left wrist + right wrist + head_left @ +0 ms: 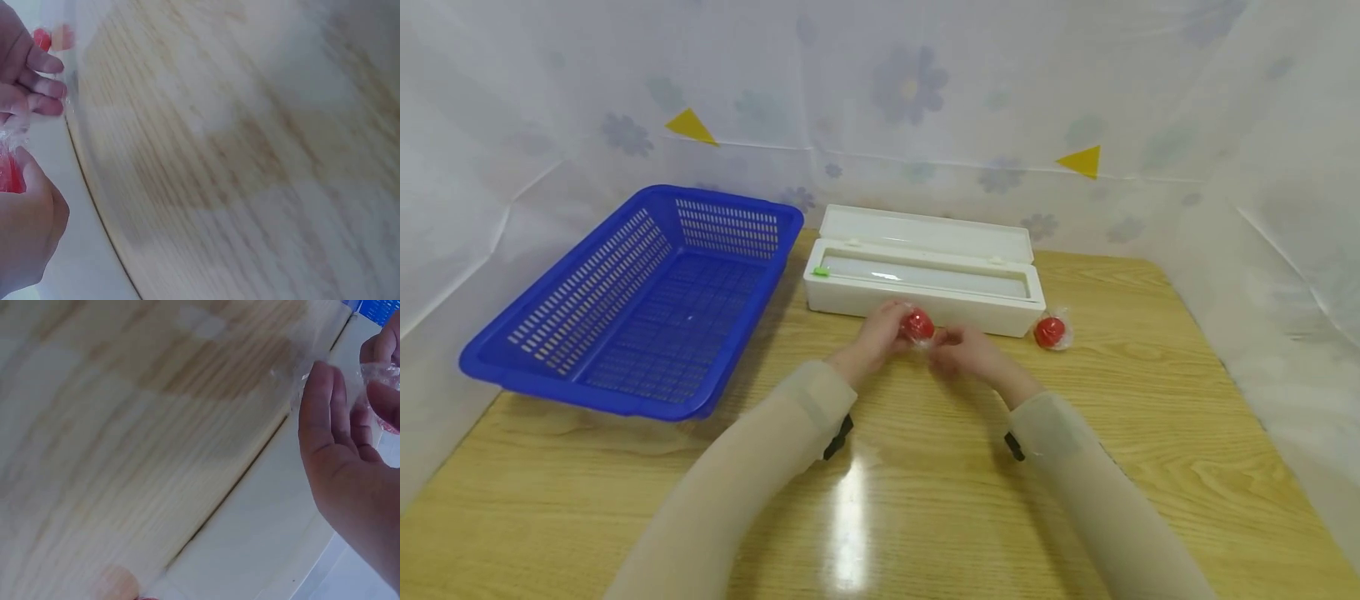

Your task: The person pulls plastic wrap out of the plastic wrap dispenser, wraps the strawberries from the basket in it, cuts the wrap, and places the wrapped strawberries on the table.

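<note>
My left hand (881,336) holds a round red object (917,324) loosely wrapped in clear plastic film (14,127), in front of a long white box. The right hand (964,357) is close on its right side, fingertips at the edge of the film. In the right wrist view its fingers (338,403) are extended and slightly bent, the thumb apart from them. A second round red object (1049,332), also in clear film, lies on the table by the box's right end. The white box (917,309) has its lid (925,235) tipped back and a green slider (821,272) on a rail.
To the left stands a large blue plastic basket (647,406) with slotted sides. The wooden table (1157,467) meets a floral curtain (865,92) at the back and sides. Two yellow triangles (692,127) show on the curtain.
</note>
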Motion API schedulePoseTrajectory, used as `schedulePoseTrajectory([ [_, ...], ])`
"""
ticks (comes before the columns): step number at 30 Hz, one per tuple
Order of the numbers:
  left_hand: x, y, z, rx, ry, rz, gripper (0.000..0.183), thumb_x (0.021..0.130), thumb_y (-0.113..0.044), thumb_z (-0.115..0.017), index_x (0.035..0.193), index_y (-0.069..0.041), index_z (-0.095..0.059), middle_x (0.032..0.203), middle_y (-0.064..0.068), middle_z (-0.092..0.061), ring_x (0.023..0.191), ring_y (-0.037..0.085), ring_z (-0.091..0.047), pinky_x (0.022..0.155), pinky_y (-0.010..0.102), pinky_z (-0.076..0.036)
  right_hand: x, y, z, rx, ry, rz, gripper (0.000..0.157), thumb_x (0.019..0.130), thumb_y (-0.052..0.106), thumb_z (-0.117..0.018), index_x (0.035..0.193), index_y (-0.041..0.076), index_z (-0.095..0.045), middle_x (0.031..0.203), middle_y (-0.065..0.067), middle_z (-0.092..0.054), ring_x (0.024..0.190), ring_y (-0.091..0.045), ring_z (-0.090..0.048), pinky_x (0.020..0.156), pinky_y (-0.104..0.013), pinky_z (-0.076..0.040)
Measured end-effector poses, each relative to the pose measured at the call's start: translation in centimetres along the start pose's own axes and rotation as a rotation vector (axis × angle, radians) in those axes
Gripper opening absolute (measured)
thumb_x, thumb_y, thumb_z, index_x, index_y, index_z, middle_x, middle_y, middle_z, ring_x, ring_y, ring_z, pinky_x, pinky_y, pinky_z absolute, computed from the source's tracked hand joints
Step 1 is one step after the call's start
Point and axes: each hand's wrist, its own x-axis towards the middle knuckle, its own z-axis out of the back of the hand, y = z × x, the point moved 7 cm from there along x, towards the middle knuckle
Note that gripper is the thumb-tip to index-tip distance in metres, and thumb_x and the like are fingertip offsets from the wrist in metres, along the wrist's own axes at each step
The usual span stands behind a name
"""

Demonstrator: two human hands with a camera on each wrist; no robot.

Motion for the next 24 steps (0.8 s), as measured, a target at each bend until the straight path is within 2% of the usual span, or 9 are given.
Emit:
schedulePoseTrajectory([
  [5,0.3,-0.1,0.5,-0.044,-0.015,0.007,0.033,0.098,-0.019,-0.042,0.123,0.002,-0.047,0.1,0.009,-0.057,0.08,0.013,-0.056,0.091,0.035,-0.05,0.2,0.2,0.2,0.105,-0.07,0.033,0.026,0.092,0.011,-0.047,0.111,-0.005,-0.053,0.105,-0.018,-0.059,0.091,-0.022,-0.058,0.082,-0.033,-0.051],
  [11,0.6,-0.3,0.9,0.048,-0.035,-0.01,0.038,0.098,-0.025,-0.045,0.126,0.001,-0.049,0.113,0.017,-0.061,0.088,0.015,-0.058,0.094,0.036,-0.05,0.2,0.3,0.9,0.364,-0.183,0.065,0.02,0.09,0.007,-0.049,0.105,-0.007,-0.052,0.092,-0.006,-0.061,0.089,-0.02,-0.063,0.089,-0.039,-0.053],
  [14,0.6,-0.1,1.0,0.123,-0.047,0.003,0.042,0.097,-0.029,-0.048,0.127,0.001,-0.049,0.12,0.016,-0.058,0.099,0.018,-0.056,0.097,0.037,-0.047,0.2,0.4,1.0,0.462,-0.176,0.073,0.028,0.091,0.007,-0.048,0.114,-0.009,-0.048,0.087,0.003,-0.06,0.081,-0.012,-0.063,0.083,-0.031,-0.055],
  [18,0.5,0.1,1.1,0.192,-0.056,0.014,0.047,0.095,-0.034,-0.051,0.131,-0.003,-0.046,0.127,0.014,-0.054,0.11,0.022,-0.053,0.098,0.038,-0.046,0.4,0.6,0.8,0.585,-0.111,0.089,0.044,0.097,0.014,-0.038,0.134,-0.011,-0.037,0.082,0.009,-0.061,0.075,-0.003,-0.062,0.075,-0.021,-0.054],
  [20,0.4,0.1,0.9,0.19,-0.039,0.015,0.048,0.095,-0.033,-0.051,0.132,-0.003,-0.045,0.129,0.014,-0.052,0.114,0.024,-0.052,0.099,0.039,-0.046,0.5,0.6,0.8,0.601,-0.088,0.088,0.048,0.1,0.02,-0.035,0.136,-0.011,-0.035,0.081,0.009,-0.063,0.075,-0.002,-0.062,0.077,-0.022,-0.054],
  [22,0.3,0.2,0.7,0.169,-0.01,0.031,0.047,0.095,-0.032,-0.051,0.132,-0.004,-0.043,0.13,0.015,-0.052,0.116,0.027,-0.053,0.099,0.04,-0.047,0.6,0.6,0.7,0.552,-0.085,0.077,0.05,0.101,0.027,-0.037,0.135,-0.01,-0.039,0.088,0.005,-0.064,0.077,-0.001,-0.061,0.082,-0.026,-0.054],
  [24,0.3,0.3,0.5,0.137,0.016,0.048,0.045,0.096,-0.03,-0.051,0.132,-0.004,-0.043,0.129,0.016,-0.052,0.115,0.027,-0.055,0.098,0.039,-0.047,0.7,0.4,0.7,0.481,-0.094,0.057,0.052,0.099,0.03,-0.042,0.133,-0.009,-0.043,0.101,-0.007,-0.066,0.081,-0.002,-0.062,0.089,-0.032,-0.053],
])
